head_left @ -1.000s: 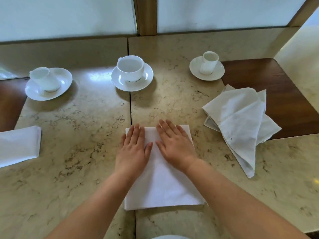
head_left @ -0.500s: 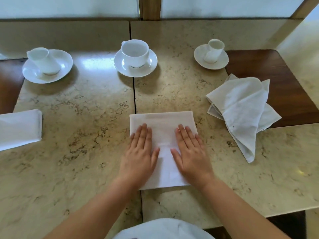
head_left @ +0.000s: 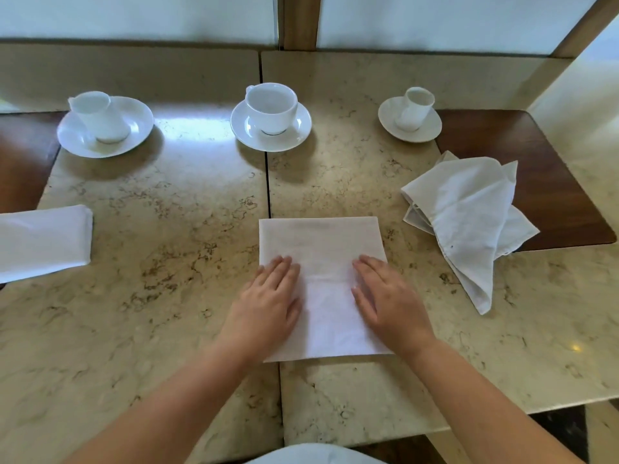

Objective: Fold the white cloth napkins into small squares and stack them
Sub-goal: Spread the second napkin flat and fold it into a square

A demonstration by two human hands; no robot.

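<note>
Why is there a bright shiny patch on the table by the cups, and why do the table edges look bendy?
In the head view, pale light from behind glares off the polished beige marble table between the left white cup and the middle white cup; the wide-angle lens bows the edges.

Soft daylight from the far windows; glare streaks the marble tabletop; wide-angle bending at edges.

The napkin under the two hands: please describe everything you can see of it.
The napkin is white cloth, folded to a flat rectangle with a faint crease across its middle. It lies on the marble table, over the seam between two slabs. The left hand and right hand press flat on its near half.
</note>
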